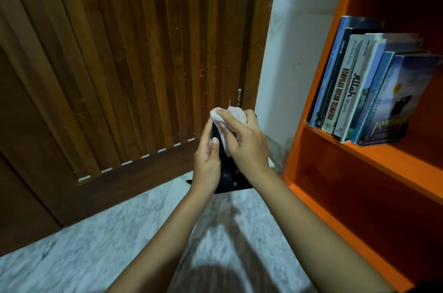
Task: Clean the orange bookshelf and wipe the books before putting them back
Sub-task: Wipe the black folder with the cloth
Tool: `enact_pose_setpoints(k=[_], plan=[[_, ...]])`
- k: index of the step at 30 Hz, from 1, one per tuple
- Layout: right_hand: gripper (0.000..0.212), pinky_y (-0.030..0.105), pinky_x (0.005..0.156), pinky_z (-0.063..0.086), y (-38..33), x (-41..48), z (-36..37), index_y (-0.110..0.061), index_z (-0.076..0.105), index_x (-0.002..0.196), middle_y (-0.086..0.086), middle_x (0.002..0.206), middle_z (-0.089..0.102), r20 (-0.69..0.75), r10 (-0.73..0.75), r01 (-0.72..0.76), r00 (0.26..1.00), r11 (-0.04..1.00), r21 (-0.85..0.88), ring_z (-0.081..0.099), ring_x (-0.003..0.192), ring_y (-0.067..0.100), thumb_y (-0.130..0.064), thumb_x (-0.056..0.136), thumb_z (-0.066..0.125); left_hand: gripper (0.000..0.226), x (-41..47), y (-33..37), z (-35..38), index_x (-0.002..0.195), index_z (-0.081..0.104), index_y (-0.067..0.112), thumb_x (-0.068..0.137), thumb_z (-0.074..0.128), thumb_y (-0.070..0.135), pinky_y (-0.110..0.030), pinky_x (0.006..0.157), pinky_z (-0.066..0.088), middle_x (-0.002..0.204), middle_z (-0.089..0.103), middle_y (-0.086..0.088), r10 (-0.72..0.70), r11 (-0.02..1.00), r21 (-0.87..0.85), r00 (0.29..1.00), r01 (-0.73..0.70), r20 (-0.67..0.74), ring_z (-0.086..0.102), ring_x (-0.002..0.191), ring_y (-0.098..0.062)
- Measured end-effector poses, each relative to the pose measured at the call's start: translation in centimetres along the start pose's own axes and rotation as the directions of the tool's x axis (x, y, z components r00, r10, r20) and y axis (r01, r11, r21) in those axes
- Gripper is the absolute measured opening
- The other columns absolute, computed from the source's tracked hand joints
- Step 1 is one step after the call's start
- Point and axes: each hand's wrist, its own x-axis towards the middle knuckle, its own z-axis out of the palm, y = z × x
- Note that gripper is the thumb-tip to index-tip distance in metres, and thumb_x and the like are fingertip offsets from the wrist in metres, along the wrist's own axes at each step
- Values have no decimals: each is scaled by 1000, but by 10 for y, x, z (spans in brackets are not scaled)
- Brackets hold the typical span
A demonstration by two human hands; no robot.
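Over pale marble floor [119, 232], just left of orange painted bookshelf [359, 156], my left hand [207, 156] grips thin black book [226, 173] upright, right hand [244, 139] curled round crumpled white cloth [225, 122] at its top; risk as I judge it: hard wiping could break the one-handed hold, dropping the book.

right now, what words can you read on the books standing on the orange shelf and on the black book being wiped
"KOMPILASI HUKUM TELEMATIKA": spine of white book on orange bookshelf.
"Allah": spine of the next white book.
Too blurred: blue book spines, rightmost blue cover.
Nothing readable: black book in left hand, under right hand's white cloth.
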Motion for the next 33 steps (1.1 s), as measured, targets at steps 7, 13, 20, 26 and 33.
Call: enact_pose_setpoints(k=[7, 13, 20, 26, 33], plan=[[27, 25, 57, 39, 36, -4, -5, -38, 60, 119, 3, 104, 49, -135, 225, -230, 965, 973, -18, 53, 77, 20, -31, 96, 48, 40, -2, 1, -2, 129, 40, 40, 100, 40, 13, -46, 112, 32, 145, 44, 1, -76, 982, -177, 996, 68, -40, 43, 132, -15], [29, 24, 63, 40, 20, -21, 11, -39, 58, 122, 4, 113, 48, -180, 461, -422, 869, 880, 219, 55, 87, 17, -37, 96, 46, 42, -3, -3, 10, 136, 37, 36, 100, 41, 16, -45, 115, 28, 150, 37, 3, -73, 985, -156, 997, 75, 21, 37, 136, -13], [33, 29, 52, 48, 27, -56, 15, -35, 60, 120, 10, 101, 52, -93, 29, -26, 995, 999, 24, 58, 76, 25, -28, 90, 48, 44, 5, 2, -3, 139, 40, 30, 100, 36, 8, -36, 100, 46, 129, 59, 3, -186, 910, -375, 982, 177, 11, 57, 119, -18], [25, 26, 69, 43, 48, -62, 17, -41, 62, 116, 3, 115, 49, -176, 569, -532, 803, 818, 218, 54, 93, 16, -37, 94, 50, 40, 2, -4, -2, 125, 49, 44, 99, 41, 15, -48, 111, 34, 138, 51, 8, -208, 925, -333, 977, 182, -45, 47, 129, -15], [31, 11, 64, 42, 17, -94, 35, -45, 57, 121, -8, 107, 45, -76, 444, -410, 893, 871, 269, 51, 89, 3, -45, 91, 50, 40, 8, -7, -1, 129, 49, 42, 95, 47, 20, -52, 112, 30, 142, 48, 0, -177, 920, -362, 983, 149, -44, 43, 133, -22]])
